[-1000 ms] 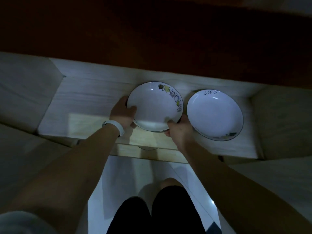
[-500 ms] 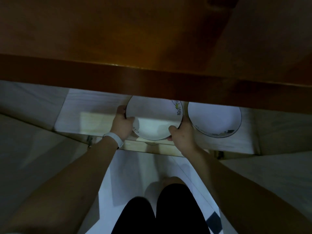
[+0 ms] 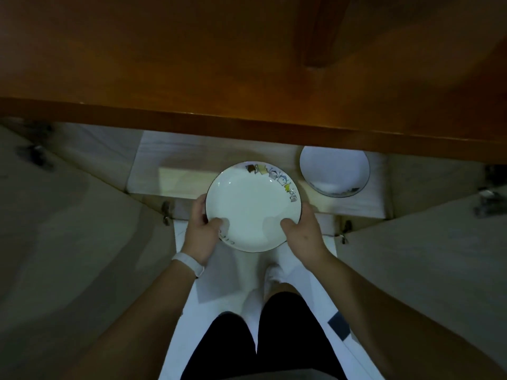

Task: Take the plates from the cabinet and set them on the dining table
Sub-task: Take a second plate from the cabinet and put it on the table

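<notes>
Both hands held a plate (image 3: 251,208) in front of the open cabinet (image 3: 148,160).
The left hand (image 3: 201,233) and right hand (image 3: 303,233) each had a closed grip on the rim, thumbs on top; a second plate (image 3: 333,171) sat on the cabinet shelf, under the wooden tabletop (image 3: 247,64).

white plate (image 3: 251,207) with pictured rim held level — second plate (image 3: 334,171) on cabinet shelf (image 3: 356,209).

Dim overall, with murky greenish shadow over both sides. Brightest on the white plate (image 3: 252,207) and floor (image 3: 219,286) at centre. Blurred hinges (image 3: 489,198) near the edges; strong wide-angle bending of straight lines.
</notes>
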`<act>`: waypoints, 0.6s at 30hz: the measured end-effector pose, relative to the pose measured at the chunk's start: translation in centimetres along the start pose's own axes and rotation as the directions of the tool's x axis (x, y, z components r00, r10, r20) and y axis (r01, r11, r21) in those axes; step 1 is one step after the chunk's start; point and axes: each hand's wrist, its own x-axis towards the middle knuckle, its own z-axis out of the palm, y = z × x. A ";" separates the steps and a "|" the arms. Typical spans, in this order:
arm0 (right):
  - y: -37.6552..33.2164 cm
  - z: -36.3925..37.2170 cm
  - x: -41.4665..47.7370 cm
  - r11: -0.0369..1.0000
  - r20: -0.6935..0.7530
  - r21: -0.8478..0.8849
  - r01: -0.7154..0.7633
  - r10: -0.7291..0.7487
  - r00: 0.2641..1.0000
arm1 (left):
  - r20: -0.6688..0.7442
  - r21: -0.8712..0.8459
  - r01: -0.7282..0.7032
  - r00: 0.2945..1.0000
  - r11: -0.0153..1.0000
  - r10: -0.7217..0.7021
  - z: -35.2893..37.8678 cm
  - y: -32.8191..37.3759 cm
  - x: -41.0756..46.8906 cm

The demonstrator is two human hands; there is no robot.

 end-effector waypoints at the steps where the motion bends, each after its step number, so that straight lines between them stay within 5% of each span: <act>1: -0.4 -0.2 -1.2 1.000 0.010 -0.005 0.005 -0.005 1.000 | 0.005 -0.021 -0.006 1.000 1.000 0.006 -0.3 0.5 -1.5; 9: -5.3 -2.1 -12.1 0.998 0.077 -0.049 -0.028 0.031 0.997 | 0.043 -0.149 -0.035 0.998 0.988 0.042 -2.5 3.9 -14.0; 18: -11.0 -3.1 -23.8 0.994 -0.033 0.038 0.105 -0.104 0.994 | 0.227 -0.155 -0.098 0.965 0.983 0.132 -4.8 11.4 -22.7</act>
